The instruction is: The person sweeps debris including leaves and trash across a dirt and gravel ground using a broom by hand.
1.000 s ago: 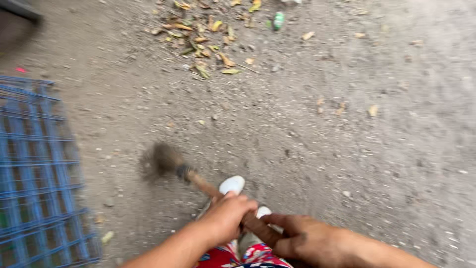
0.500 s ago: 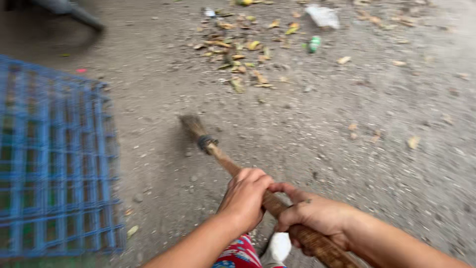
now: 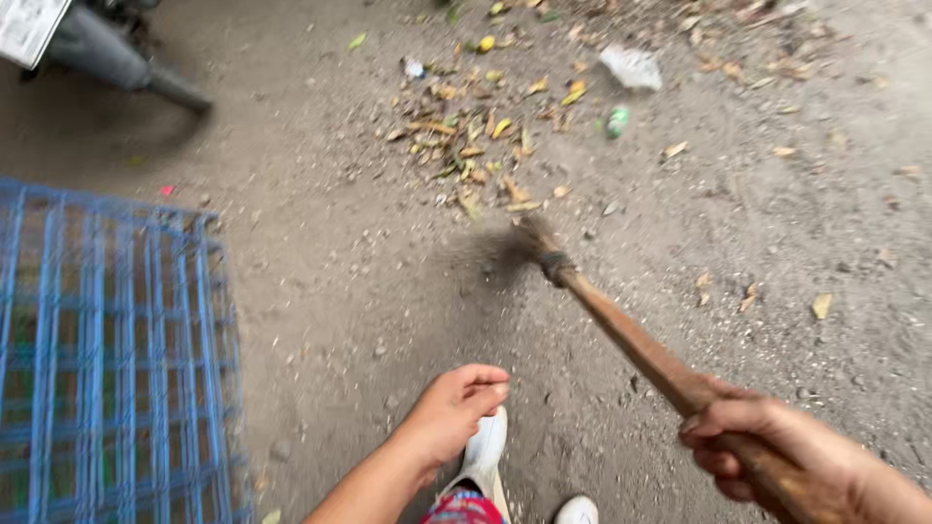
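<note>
My right hand point(image 3: 777, 448) grips the brown wooden handle of a broom point(image 3: 621, 325) at the lower right. The broom's dark bristle head point(image 3: 515, 247) is blurred and touches the dirt ground just below a pile of dry leaves point(image 3: 481, 131). My left hand point(image 3: 451, 412) hangs free at the bottom centre, off the handle, fingers loosely curled with nothing in them. Below it show my white shoes point(image 3: 485, 451) and a strip of red patterned cloth point(image 3: 464, 507).
A blue wire-mesh panel point(image 3: 107, 359) lies flat on the ground at the left. A dark vehicle part point(image 3: 107, 49) stands at the top left. Bits of litter, a white wrapper point(image 3: 631, 66) and a green cap point(image 3: 616, 121), lie among scattered leaves.
My left hand has let go of the broom handle and dropped away. The broom head has swung right and up toward the leaf pile, now held by the right hand alone.
</note>
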